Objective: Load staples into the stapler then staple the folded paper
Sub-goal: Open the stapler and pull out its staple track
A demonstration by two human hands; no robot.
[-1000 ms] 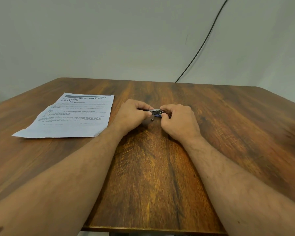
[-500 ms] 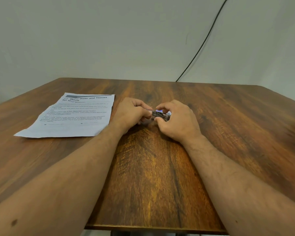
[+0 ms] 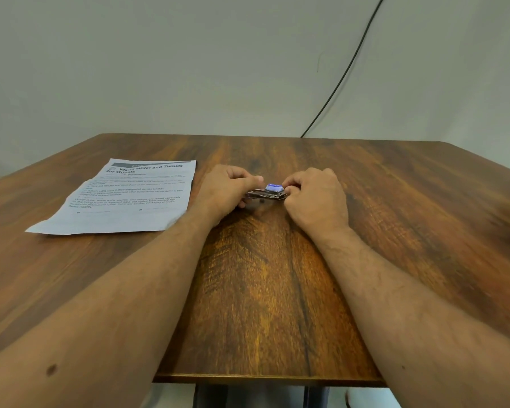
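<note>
A small metal stapler [image 3: 266, 195] lies between my two hands near the middle of the wooden table [image 3: 262, 304]. My left hand [image 3: 224, 192] grips its left end with curled fingers. My right hand [image 3: 315, 198] pinches its right end, where a small blue-and-white piece [image 3: 274, 187] shows on top; I cannot tell if this is a staple box or part of the stapler. A printed sheet of paper [image 3: 124, 198] headed "Warm Water and Tissues for Guests" lies flat to the left of my left hand.
A black cable [image 3: 345, 72] runs down the pale wall to the table's far edge. The table's near edge [image 3: 265, 379] is just below my forearms.
Both hands have stayed on the stapler with small finger shifts. The blue-and-white piece now shows more plainly on top near my right fingers.
</note>
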